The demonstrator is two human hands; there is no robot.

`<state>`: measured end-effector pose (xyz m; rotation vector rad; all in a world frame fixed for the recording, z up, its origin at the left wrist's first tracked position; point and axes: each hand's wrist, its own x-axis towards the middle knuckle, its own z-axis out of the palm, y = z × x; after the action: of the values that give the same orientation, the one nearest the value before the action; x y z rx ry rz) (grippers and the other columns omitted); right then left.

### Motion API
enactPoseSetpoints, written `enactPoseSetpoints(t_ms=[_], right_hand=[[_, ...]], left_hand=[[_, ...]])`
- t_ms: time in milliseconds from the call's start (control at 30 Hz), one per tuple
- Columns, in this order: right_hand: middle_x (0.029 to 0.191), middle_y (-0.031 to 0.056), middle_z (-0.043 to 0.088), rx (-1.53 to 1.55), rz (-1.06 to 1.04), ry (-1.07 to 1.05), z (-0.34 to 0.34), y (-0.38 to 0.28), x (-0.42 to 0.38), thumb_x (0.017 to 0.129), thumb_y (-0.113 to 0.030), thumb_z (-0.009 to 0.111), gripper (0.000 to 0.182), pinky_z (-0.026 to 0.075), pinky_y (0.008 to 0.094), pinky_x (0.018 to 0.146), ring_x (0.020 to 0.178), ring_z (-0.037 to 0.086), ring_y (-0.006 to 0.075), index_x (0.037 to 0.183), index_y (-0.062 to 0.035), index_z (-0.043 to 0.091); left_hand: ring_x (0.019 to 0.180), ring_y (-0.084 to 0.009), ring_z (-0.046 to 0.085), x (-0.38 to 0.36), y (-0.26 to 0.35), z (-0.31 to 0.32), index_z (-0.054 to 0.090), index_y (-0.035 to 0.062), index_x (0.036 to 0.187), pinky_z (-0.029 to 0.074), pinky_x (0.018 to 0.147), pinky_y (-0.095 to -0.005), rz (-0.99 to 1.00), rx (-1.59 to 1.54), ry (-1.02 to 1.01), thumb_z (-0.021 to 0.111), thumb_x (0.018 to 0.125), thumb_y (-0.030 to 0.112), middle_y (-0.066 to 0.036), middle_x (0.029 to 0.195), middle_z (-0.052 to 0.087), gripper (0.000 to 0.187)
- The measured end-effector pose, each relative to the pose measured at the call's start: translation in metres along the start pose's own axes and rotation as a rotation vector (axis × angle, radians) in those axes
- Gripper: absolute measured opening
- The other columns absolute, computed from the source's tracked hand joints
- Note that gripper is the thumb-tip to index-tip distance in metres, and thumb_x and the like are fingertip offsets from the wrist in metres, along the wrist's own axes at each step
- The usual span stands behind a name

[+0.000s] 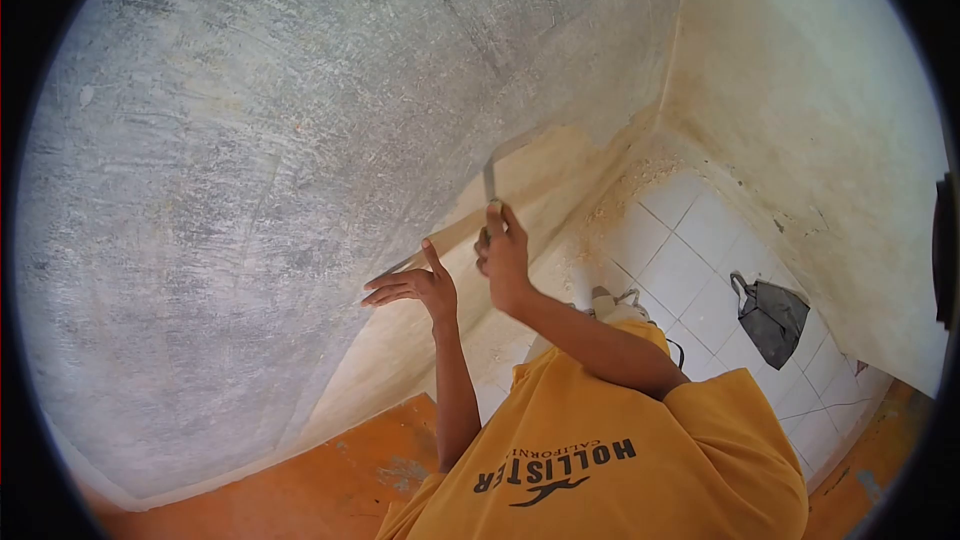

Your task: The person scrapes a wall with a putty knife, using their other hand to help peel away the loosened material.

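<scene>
My right hand (503,252) is closed around the handle of a scraper (489,181), whose flat blade touches the wall at the edge of the grey, scratched layer (250,170). Below and to the left, my left hand (418,285) is open, fingers spread, close to the wall and beside a dark, thin edge (405,263). Between and below the hands shows a cream-coloured part of the wall (540,165). Whether the left fingertips press on the wall is hard to tell.
A dark grey bag (773,322) lies on the white tiled floor (700,240) at the right. Crumbs lie along the wall's foot near the corner. A cream wall (800,110) rises at the right. An orange surface (300,470) is at the lower left.
</scene>
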<state>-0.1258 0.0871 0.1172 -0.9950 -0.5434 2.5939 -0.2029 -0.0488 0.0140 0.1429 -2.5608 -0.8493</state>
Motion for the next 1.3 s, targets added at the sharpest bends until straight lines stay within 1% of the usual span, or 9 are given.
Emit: enactPoseSetpoints(t_ms=[233, 333, 433, 600, 733, 833, 867, 1000, 1300], right_hand=[[0.061, -0.0064, 0.036, 0.049, -0.086, -0.002, -0.009, -0.018, 0.027, 0.109, -0.032, 0.050, 0.017, 0.023, 0.0227, 0.042, 0.049, 0.032, 0.0040, 0.102, -0.0173, 0.052], [0.061, -0.0062, 0.036, 0.012, 0.037, -0.108, 0.000, -0.013, -0.008, 0.109, -0.033, 0.050, 0.017, 0.023, 0.0228, 0.042, 0.050, 0.032, 0.0042, 0.101, -0.0178, 0.052], [0.062, -0.0063, 0.036, 0.087, -0.040, 0.024, -0.013, -0.015, 0.029, 0.109, -0.033, 0.050, 0.016, 0.023, 0.0230, 0.042, 0.051, 0.034, 0.0042, 0.101, -0.0184, 0.052], [0.071, -0.0061, 0.040, 0.043, 0.047, -0.039, -0.008, -0.013, 0.008, 0.107, -0.035, 0.054, 0.017, 0.024, 0.0206, 0.042, 0.053, 0.035, 0.0043, 0.108, -0.0173, 0.053], [0.071, -0.0060, 0.040, 0.073, -0.090, 0.038, -0.021, -0.018, 0.039, 0.107, -0.033, 0.054, 0.016, 0.023, 0.0209, 0.042, 0.054, 0.036, 0.0039, 0.108, -0.0171, 0.053], [0.070, -0.0060, 0.041, 0.099, -0.076, 0.006, -0.025, -0.019, 0.045, 0.108, -0.032, 0.052, 0.015, 0.024, 0.0212, 0.042, 0.055, 0.037, 0.0038, 0.107, -0.0171, 0.053], [0.066, -0.0061, 0.039, 0.117, 0.005, 0.031, -0.021, -0.014, 0.038, 0.108, -0.032, 0.050, 0.015, 0.024, 0.0220, 0.041, 0.052, 0.035, 0.0043, 0.105, -0.0172, 0.052], [0.060, -0.0060, 0.036, 0.061, 0.007, -0.088, -0.012, -0.018, 0.011, 0.108, -0.034, 0.051, 0.017, 0.022, 0.0228, 0.039, 0.044, 0.030, 0.0050, 0.105, -0.0175, 0.053], [0.061, -0.0068, 0.038, 0.063, -0.023, -0.076, 0.001, -0.008, -0.005, 0.108, -0.034, 0.051, 0.018, 0.024, 0.0212, 0.042, 0.049, 0.033, 0.0033, 0.116, -0.0184, 0.055]], left_hand=[[0.137, -0.0645, -0.036, -0.001, -0.001, -0.003, -0.032, -0.0131, 0.146, -0.008, 0.114, -0.0729, -0.001, -0.006, -0.009, 0.064, 0.096, 0.056, -0.049, 0.142, -0.042, 0.129], [0.137, -0.0643, -0.036, 0.000, -0.001, -0.002, -0.032, -0.0127, 0.147, -0.008, 0.114, -0.0730, 0.006, -0.004, -0.012, 0.064, 0.096, 0.056, -0.049, 0.143, -0.042, 0.128], [0.137, -0.0642, -0.036, 0.002, 0.000, -0.003, -0.032, -0.0124, 0.147, -0.009, 0.114, -0.0731, 0.016, -0.010, -0.020, 0.064, 0.096, 0.055, -0.049, 0.143, -0.042, 0.128], [0.137, -0.0638, -0.037, 0.003, 0.002, -0.001, -0.031, -0.0118, 0.148, -0.010, 0.113, -0.0732, 0.018, -0.019, -0.024, 0.065, 0.096, 0.053, -0.048, 0.143, -0.042, 0.127], [0.137, -0.0636, -0.037, 0.004, 0.001, -0.003, -0.031, -0.0114, 0.148, -0.010, 0.113, -0.0733, 0.032, -0.016, -0.032, 0.065, 0.097, 0.052, -0.048, 0.143, -0.041, 0.126], [0.137, -0.0634, -0.037, 0.004, 0.000, -0.002, -0.031, -0.0110, 0.149, -0.011, 0.113, -0.0733, 0.026, -0.018, -0.031, 0.065, 0.097, 0.051, -0.048, 0.144, -0.041, 0.126], [0.137, -0.0633, -0.037, 0.003, 0.000, -0.003, -0.030, -0.0109, 0.149, -0.011, 0.113, -0.0734, 0.027, -0.020, -0.031, 0.065, 0.097, 0.051, -0.048, 0.144, -0.041, 0.125], [0.137, -0.0631, -0.038, 0.004, -0.001, -0.003, -0.030, -0.0104, 0.149, -0.012, 0.112, -0.0734, 0.042, -0.025, -0.038, 0.066, 0.097, 0.050, -0.048, 0.144, -0.041, 0.125], [0.137, -0.0625, -0.038, 0.004, -0.003, -0.003, -0.029, -0.0094, 0.151, -0.013, 0.112, -0.0736, 0.044, -0.033, -0.045, 0.067, 0.098, 0.047, -0.048, 0.144, -0.041, 0.123]])
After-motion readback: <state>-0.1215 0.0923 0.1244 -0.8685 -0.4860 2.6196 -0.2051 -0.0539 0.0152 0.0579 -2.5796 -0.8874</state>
